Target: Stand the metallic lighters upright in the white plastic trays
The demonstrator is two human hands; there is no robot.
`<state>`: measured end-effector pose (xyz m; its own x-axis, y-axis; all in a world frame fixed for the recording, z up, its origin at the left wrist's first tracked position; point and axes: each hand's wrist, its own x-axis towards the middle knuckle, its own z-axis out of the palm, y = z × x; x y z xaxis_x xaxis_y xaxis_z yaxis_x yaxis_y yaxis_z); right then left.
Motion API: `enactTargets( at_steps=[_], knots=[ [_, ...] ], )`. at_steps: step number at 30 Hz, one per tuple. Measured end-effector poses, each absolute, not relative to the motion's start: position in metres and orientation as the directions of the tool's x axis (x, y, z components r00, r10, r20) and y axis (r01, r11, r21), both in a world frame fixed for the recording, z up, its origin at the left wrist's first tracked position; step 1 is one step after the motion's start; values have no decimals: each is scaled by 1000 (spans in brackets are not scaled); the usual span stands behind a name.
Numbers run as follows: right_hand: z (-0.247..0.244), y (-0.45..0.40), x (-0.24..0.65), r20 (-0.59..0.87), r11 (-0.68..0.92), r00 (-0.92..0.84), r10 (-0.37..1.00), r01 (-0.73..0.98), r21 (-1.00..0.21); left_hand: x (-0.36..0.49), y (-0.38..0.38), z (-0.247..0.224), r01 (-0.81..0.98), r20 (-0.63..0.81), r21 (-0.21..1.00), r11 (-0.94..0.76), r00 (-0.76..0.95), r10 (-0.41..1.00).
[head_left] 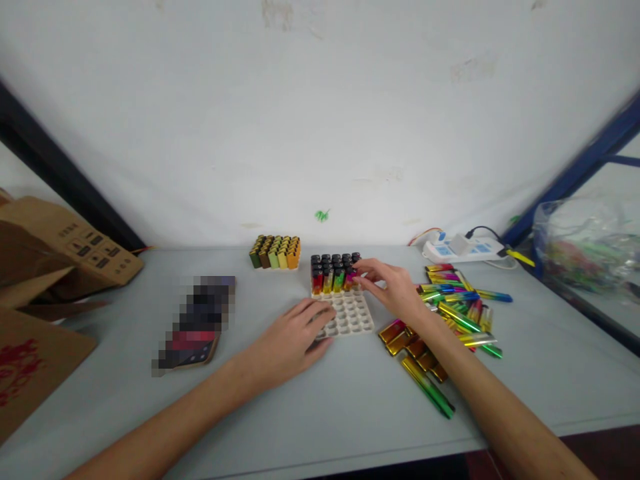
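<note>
A white tray [353, 317] with rows of holes lies on the table. Cigarette lighters with black tops [339, 280], in red, yellow, green and purple, stand upright in its far rows. My left hand [305, 330] grips the tray's near left edge, fingers over the top and thumb at the near side. At the right end of the front row, my right hand [387, 283] has thumb and fingers closed about a purple lighter [351, 277]. Its fingertips partly cover that lighter. Several shiny metallic-coloured lighter casings [467, 317] lie heaped right of the tray, partly behind my right forearm.
A second block of gold and green cased lighters [275, 253] stands near the wall. A blurred-out phone [200, 327] lies at left, beside open cardboard boxes [75, 243]. A white power strip [463, 249] with cables sits back right, near a clear plastic bag [585, 247].
</note>
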<state>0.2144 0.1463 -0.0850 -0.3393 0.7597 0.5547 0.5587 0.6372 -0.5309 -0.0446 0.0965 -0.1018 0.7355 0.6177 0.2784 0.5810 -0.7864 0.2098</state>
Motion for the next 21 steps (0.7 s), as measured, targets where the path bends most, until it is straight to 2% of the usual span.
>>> enactTargets(
  at_steps=[7, 13, 18, 21],
  knots=[
    [-82, 147, 219, 536, 636, -384, 751, 637, -435, -44, 95, -98, 584, 265, 219, -782, 736, 623],
    [-69, 159, 268, 563, 509, -264, 783, 793, -335, -44, 95, -97, 581, 279, 219, -784, 732, 621],
    [-80, 168, 332, 347, 375, -292, 891, 906, -198, -44, 95, -99, 574, 281, 220, -789, 737, 615],
    [-90, 168, 344, 251, 386, -334, 908, 901, -196, -44, 95, -99, 580, 270, 217, -785, 737, 619]
  ],
)
